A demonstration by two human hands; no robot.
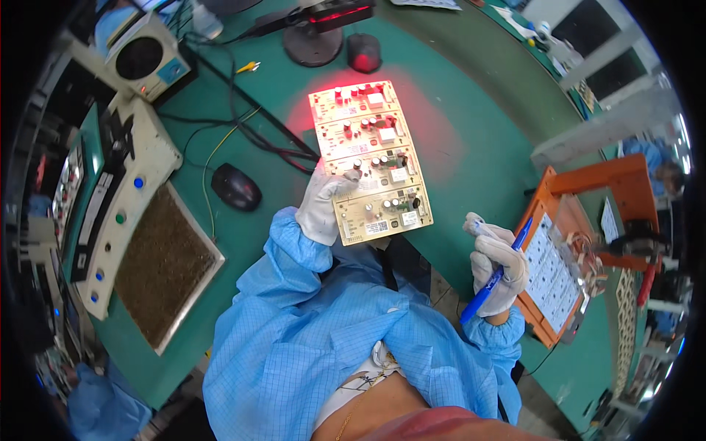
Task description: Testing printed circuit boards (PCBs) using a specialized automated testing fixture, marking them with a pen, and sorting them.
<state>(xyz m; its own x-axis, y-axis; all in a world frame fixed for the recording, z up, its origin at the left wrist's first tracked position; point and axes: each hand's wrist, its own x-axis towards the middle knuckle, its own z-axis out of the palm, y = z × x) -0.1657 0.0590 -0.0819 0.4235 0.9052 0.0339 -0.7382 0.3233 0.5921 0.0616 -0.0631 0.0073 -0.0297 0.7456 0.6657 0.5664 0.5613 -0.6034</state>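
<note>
My left hand (321, 206), in a white glove, grips the left edge of a pale yellow circuit board panel (346, 189). The panel is divided into several sections, each with small cylindrical parts and a white block. Red light falls on its far end. My right hand (503, 272), also gloved, is closed around a blue pen (482, 303) and stays apart from the panel, to its right. The pen slants across the fingers.
A stand with a red-lit scanner (342, 13) rises beyond the panel, beside a dark mouse (364, 53). Another black mouse (236, 187) and cables lie left. A white machine with a brown mat (165, 264) stands far left; an orange frame (599, 176) holds a printed sheet at right.
</note>
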